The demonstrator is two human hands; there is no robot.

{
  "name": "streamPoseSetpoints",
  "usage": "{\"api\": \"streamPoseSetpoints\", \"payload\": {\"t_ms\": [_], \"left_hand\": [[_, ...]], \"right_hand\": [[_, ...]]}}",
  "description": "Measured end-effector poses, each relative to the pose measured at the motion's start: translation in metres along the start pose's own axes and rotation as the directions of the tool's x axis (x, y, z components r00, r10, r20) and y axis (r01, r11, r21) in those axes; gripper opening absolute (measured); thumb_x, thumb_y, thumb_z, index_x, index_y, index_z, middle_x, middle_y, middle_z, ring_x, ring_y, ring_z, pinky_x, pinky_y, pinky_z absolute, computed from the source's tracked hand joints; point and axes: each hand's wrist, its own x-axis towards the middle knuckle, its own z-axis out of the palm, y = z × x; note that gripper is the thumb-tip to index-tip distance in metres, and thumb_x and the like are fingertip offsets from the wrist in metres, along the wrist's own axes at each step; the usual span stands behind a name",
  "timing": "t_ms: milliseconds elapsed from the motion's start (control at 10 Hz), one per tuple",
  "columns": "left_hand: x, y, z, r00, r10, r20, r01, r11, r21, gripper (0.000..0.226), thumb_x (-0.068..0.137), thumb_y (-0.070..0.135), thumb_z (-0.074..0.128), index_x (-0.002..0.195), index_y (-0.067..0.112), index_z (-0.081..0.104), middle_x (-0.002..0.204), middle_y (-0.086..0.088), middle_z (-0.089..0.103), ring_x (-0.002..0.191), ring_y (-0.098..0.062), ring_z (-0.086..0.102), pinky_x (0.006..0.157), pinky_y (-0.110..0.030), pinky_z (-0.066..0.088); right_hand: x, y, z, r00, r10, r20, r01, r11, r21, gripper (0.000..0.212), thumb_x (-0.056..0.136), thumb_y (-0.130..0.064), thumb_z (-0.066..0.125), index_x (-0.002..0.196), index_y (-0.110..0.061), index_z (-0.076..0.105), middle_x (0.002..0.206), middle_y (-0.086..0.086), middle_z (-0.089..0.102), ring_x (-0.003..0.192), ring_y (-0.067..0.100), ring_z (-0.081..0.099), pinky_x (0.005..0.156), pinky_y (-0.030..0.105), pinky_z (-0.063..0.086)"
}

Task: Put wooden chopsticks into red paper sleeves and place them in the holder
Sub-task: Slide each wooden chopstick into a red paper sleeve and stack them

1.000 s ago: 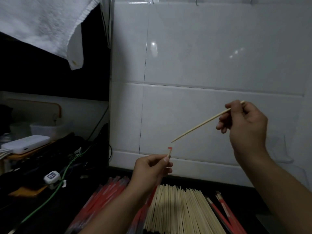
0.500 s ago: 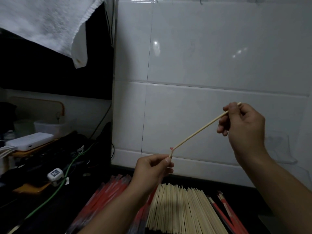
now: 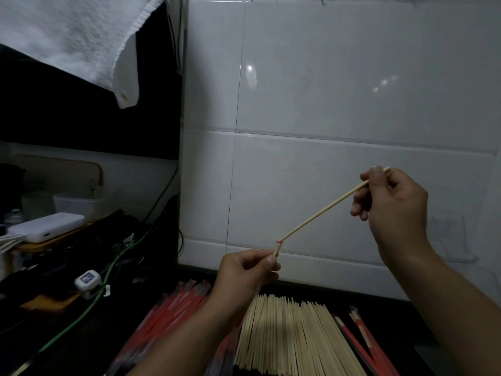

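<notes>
My right hand (image 3: 391,210) pinches the upper end of a wooden chopstick (image 3: 322,211), which slants down to the left. Its tip meets the red-edged mouth of a paper sleeve (image 3: 277,248) that my left hand (image 3: 248,275) pinches; most of the sleeve is hidden behind that hand. Below my hands lies a wide pile of bare wooden chopsticks (image 3: 292,337). A heap of red sleeves (image 3: 173,313) lies to its left. A few sleeved chopsticks (image 3: 363,343) lie to its right. No holder is in view.
A white tiled wall (image 3: 339,104) rises just behind the counter. A white towel (image 3: 70,36) hangs at the top left. On the left stand a white power bank (image 3: 46,226), a green cable (image 3: 89,308) with a plug, and dark clutter.
My right hand has brought the chopstick down and left until its tip reached the sleeve's mouth; a gap lay between them a second ago. My left hand has stayed put.
</notes>
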Motion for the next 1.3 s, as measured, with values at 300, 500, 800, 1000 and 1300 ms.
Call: {"api": "streamPoseSetpoints", "payload": {"t_ms": [300, 500, 800, 1000, 1300], "left_hand": [[-0.0003, 0.0002, 0.0006, 1.0, -0.012, 0.002, 0.012, 1.0, 0.014, 0.015, 0.093, 0.006, 0.061, 0.098, 0.009, 0.074, 0.087, -0.008, 0.077, 0.081, -0.017, 0.074, 0.069, -0.017, 0.055], [-0.0009, -0.0002, 0.0015, 1.0, -0.015, 0.008, 0.014, 1.0, 0.024, 0.014, 0.094, 0.006, 0.061, 0.096, 0.011, 0.074, 0.088, -0.008, 0.076, 0.081, -0.017, 0.074, 0.068, -0.017, 0.055], [-0.0004, -0.0014, 0.0006, 1.0, -0.015, 0.008, 0.014, 0.999, 0.032, 0.015, 0.094, 0.006, 0.061, 0.1, 0.008, 0.074, 0.089, -0.009, 0.076, 0.08, -0.016, 0.074, 0.068, -0.017, 0.056], [0.0008, -0.0024, 0.002, 1.0, -0.01, 0.005, 0.01, 1.0, 0.022, 0.014, 0.094, 0.005, 0.061, 0.1, 0.006, 0.074, 0.089, -0.011, 0.076, 0.079, -0.017, 0.074, 0.068, -0.017, 0.055], [0.0027, -0.0062, 0.0011, 1.0, 0.011, 0.018, -0.012, 0.997, 0.083, 0.014, 0.093, 0.006, 0.063, 0.101, 0.006, 0.075, 0.088, -0.009, 0.077, 0.082, -0.019, 0.074, 0.073, -0.021, 0.057]], "right_hand": [[0.0004, -0.0001, -0.0021, 1.0, -0.018, 0.005, 0.018, 1.0, -0.01, 0.027, 0.104, -0.019, 0.044, 0.082, -0.013, 0.058, 0.062, 0.01, 0.055, 0.042, 0.011, 0.053, 0.042, 0.017, 0.041], [-0.0002, 0.0009, -0.0043, 1.0, -0.015, -0.001, 0.015, 1.0, -0.013, 0.027, 0.104, -0.019, 0.044, 0.082, -0.013, 0.058, 0.063, 0.01, 0.055, 0.043, 0.011, 0.053, 0.042, 0.016, 0.041], [-0.0001, 0.0007, -0.0041, 1.0, -0.011, -0.006, 0.011, 1.0, -0.009, 0.027, 0.104, -0.019, 0.044, 0.082, -0.015, 0.058, 0.063, 0.011, 0.055, 0.043, 0.011, 0.053, 0.042, 0.017, 0.041], [-0.0007, 0.0003, -0.0051, 1.0, -0.002, 0.002, 0.002, 1.0, -0.009, 0.026, 0.104, -0.019, 0.044, 0.082, -0.014, 0.058, 0.063, 0.012, 0.055, 0.043, 0.011, 0.053, 0.042, 0.017, 0.041], [-0.0002, 0.0028, -0.0016, 0.992, 0.088, 0.094, -0.087, 0.996, -0.01, 0.027, 0.103, -0.018, 0.047, 0.082, -0.011, 0.061, 0.061, 0.007, 0.057, 0.044, 0.014, 0.053, 0.041, 0.02, 0.04]]}}
